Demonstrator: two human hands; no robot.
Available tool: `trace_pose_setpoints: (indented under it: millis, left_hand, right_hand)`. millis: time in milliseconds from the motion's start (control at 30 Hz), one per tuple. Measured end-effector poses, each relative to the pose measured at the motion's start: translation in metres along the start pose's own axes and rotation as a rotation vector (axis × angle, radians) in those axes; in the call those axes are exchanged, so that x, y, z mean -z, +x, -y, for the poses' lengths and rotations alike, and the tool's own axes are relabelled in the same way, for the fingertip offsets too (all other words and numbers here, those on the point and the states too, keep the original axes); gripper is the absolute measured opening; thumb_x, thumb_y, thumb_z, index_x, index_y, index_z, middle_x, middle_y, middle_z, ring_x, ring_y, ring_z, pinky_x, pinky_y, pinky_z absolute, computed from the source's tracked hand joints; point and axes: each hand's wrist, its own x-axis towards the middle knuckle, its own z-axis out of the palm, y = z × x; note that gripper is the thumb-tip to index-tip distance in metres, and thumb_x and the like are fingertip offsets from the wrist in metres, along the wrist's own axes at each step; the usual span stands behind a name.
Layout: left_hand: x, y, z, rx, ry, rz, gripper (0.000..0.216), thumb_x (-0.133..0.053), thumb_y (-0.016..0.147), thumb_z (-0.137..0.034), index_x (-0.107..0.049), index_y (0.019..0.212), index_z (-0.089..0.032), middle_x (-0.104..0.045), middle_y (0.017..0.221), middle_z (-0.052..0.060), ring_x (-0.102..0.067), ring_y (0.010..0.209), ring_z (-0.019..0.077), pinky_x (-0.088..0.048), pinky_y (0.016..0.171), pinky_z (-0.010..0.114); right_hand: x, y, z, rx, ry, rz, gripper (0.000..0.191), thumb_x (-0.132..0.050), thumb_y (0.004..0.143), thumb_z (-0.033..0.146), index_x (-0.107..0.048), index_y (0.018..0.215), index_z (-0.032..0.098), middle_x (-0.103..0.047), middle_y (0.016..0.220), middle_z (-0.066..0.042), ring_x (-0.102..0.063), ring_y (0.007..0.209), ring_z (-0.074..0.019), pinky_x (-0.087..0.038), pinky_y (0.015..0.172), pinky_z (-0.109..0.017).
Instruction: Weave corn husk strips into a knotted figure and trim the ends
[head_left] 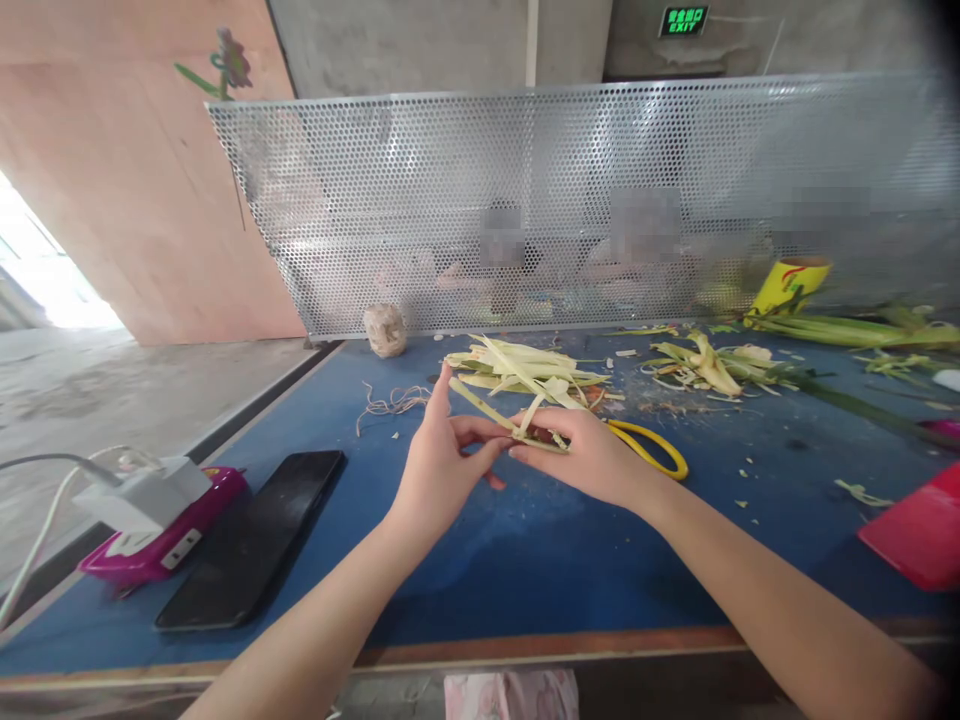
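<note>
Between my two hands, over the middle of the blue table, is a pale green plant stalk (480,402) with a strip branching off it. My left hand (448,450) pinches it between thumb and fingers, the index finger pointing upward along it. My right hand (581,450) has its fingers closed on the stalk's lower end, close to the left fingertips. Just behind lies a pile of pale leaf strips (525,362). Yellow-handled scissors (660,462) rest beside my right wrist, their blades hidden.
A black phone (255,540) and a purple power strip (169,530) with a white charger lie left. String (394,402) and a pale lump (385,330) sit farther back. Peeled scraps (705,365), a yellow can (784,290) and a red object (919,530) are right. A perforated metal screen (450,200) stands behind.
</note>
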Motion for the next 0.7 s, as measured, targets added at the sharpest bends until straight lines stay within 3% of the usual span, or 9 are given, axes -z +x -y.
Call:
trace_pose_setpoints:
  millis: [200, 467, 600, 700]
  left_hand:
    - [0.001, 0.001, 0.004, 0.015, 0.093, -0.013, 0.113, -0.065, 0.066, -0.015, 0.023, 0.135, -0.022, -0.064, 0.069, -0.002, -0.058, 0.048, 0.0135, -0.054, 0.046, 0.030]
    - [0.002, -0.002, 0.001, 0.057, 0.159, 0.016, 0.112, -0.067, 0.066, -0.022, 0.021, 0.136, -0.015, -0.059, 0.061, -0.005, -0.050, 0.040, 0.0093, -0.044, 0.039, 0.022]
    - [-0.001, -0.003, 0.004, 0.126, 0.090, 0.086, 0.111, -0.066, 0.067, -0.020, 0.020, 0.136, -0.012, -0.056, 0.058, -0.007, -0.048, 0.040, 0.0084, -0.043, 0.040, 0.022]
    - [-0.002, -0.004, 0.006, 0.169, 0.037, 0.109, 0.113, -0.068, 0.065, -0.018, 0.020, 0.136, -0.009, -0.056, 0.057, -0.007, -0.050, 0.043, 0.0086, -0.044, 0.045, 0.023]
  right_hand:
    - [-0.004, 0.001, -0.003, 0.214, -0.116, -0.101, 0.011, -0.057, 0.079, 0.027, -0.066, 0.077, 0.021, -0.068, 0.086, -0.002, -0.060, 0.085, -0.0162, -0.041, 0.079, -0.030]
    - [-0.010, -0.005, 0.004, 0.189, -0.344, -0.276, 0.005, -0.055, 0.076, 0.020, -0.056, 0.071, 0.019, -0.066, 0.081, 0.000, -0.059, 0.079, -0.0160, -0.029, 0.078, -0.034]
    - [-0.011, -0.002, 0.001, 0.103, -0.254, -0.234, 0.010, -0.053, 0.077, 0.021, -0.053, 0.067, 0.018, -0.063, 0.075, 0.000, -0.058, 0.076, -0.0155, -0.032, 0.078, -0.032]
    - [-0.009, 0.000, 0.002, 0.019, -0.094, -0.177, 0.012, -0.050, 0.079, 0.024, -0.053, 0.068, 0.018, -0.060, 0.071, 0.000, -0.055, 0.072, -0.0145, -0.038, 0.069, -0.026]
